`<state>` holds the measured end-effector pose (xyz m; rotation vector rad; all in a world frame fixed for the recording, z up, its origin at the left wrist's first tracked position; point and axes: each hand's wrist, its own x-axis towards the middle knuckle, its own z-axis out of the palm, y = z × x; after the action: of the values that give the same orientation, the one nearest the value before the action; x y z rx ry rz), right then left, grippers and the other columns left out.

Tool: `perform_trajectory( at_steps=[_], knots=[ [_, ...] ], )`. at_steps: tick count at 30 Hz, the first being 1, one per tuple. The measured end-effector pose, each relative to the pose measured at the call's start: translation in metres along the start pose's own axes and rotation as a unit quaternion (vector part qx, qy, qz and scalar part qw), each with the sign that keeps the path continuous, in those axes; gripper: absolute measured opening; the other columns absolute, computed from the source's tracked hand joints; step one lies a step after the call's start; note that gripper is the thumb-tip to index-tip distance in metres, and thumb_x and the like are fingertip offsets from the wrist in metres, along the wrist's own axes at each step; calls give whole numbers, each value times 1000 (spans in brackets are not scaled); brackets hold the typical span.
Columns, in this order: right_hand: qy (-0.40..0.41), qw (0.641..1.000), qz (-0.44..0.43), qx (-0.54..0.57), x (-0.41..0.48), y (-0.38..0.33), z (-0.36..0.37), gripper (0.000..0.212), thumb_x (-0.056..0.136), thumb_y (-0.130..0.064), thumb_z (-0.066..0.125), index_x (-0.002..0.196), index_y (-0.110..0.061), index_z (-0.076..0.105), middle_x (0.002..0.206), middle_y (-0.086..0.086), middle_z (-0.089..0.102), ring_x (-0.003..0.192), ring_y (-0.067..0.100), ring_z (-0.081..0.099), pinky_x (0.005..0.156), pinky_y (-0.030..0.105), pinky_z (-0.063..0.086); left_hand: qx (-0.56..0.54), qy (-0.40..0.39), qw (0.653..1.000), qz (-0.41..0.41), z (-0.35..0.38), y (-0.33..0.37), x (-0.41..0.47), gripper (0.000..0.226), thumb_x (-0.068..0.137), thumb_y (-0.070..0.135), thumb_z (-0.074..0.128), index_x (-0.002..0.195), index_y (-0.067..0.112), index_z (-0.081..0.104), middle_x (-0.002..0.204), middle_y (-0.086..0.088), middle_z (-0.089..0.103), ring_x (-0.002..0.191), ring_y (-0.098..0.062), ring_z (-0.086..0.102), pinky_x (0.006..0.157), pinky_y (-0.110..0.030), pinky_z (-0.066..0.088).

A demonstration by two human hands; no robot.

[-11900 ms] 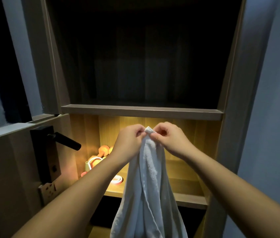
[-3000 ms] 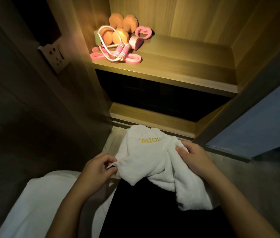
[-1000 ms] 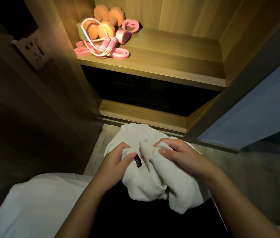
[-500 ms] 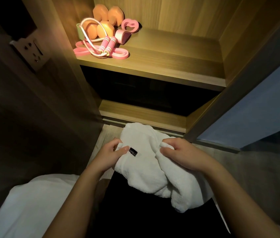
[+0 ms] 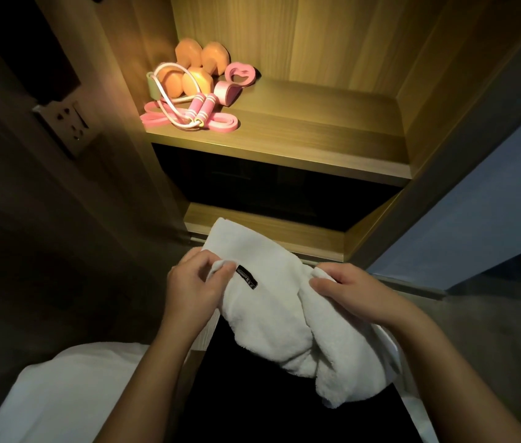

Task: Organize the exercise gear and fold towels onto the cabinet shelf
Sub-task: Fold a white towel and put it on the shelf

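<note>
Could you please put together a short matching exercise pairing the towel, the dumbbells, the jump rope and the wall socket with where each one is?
Things: 1 towel; 2 dumbbells; 3 jump rope; 4 wall socket.
Places: A outside, left of the shelf; B pinched by left hand and right hand; C back left corner of the shelf; D just in front of the dumbbells.
Pairs: 1-B; 2-C; 3-D; 4-A.

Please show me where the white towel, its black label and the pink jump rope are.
white towel (image 5: 272, 314): head view, on the middle of the cloth.
black label (image 5: 247, 278): head view, on the middle of the strip.
pink jump rope (image 5: 206, 108): head view, on one of its two handles.
</note>
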<state>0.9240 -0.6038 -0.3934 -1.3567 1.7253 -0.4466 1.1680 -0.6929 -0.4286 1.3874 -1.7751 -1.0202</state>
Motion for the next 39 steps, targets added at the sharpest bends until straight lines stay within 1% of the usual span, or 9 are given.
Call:
perform_trajectory(
  at_steps=[3,10,12,15,19,22,27,31,39],
  knots=[
    [68,997,-37,2,-10,-7,-9,23,98,-36,50,81,-24,60,86,-12,58,78,7,55,72,30,44,-2,-8,999,33,-4,21,-1,20,85,25,72,69,19,62,69,14,60,66,-3,55,55,-11,39],
    [113,958,-258,48,-40,-49,-37,39,100,-18,52,91,-54,64,154,-18,35,146,-1,20,116,27,23,18,-77,975,207,-12,82,-8,20,88,15,70,71,12,59,71,2,57,67,-16,55,59,-40,47],
    [83,949,-302,42,-46,-61,-42,31,99,-15,52,110,-39,68,153,-11,39,147,5,22,118,33,24,35,-97,961,257,-16,97,-11,19,89,19,68,73,14,59,73,6,56,67,-13,54,59,-37,46],
    [86,937,-338,3,-46,-68,-45,21,97,-16,52,100,-2,68,120,9,64,121,29,54,104,46,40,63,-117,948,289,-20,111,-13,16,87,29,62,76,17,60,75,9,55,70,-13,53,58,-29,44],
    [156,929,-336,2,-43,-69,-38,16,95,-13,55,80,-8,60,79,2,57,75,21,55,77,47,47,63,-100,953,281,-17,112,-15,16,86,24,70,74,19,62,104,13,58,98,-7,55,77,-27,46],
    [202,929,-311,10,-39,-59,-36,19,95,-20,52,81,-10,60,78,0,56,69,15,53,62,27,42,33,-38,962,267,-14,104,-20,15,84,21,71,72,16,66,120,14,56,116,-11,52,88,-31,45],
    [274,930,-247,-2,-31,-43,-49,24,98,-21,50,74,-16,53,70,-7,51,63,8,48,57,14,35,-146,-18,968,205,-29,95,-22,13,84,33,60,84,21,66,82,4,66,76,-9,62,65,-21,51],
    [323,921,-217,6,-21,-44,-68,21,99,-20,52,79,-15,57,72,-3,57,65,7,50,56,14,37,-147,25,969,199,-47,109,-5,10,83,33,63,85,24,62,84,9,65,77,-4,60,65,-19,50],
    [289,895,-333,-67,-22,-96,-75,22,96,-21,49,75,-19,49,73,-11,48,68,6,45,62,21,33,93,-172,939,285,-57,172,33,24,94,43,46,97,27,63,91,14,64,89,-3,60,76,-33,51]
  ],
)
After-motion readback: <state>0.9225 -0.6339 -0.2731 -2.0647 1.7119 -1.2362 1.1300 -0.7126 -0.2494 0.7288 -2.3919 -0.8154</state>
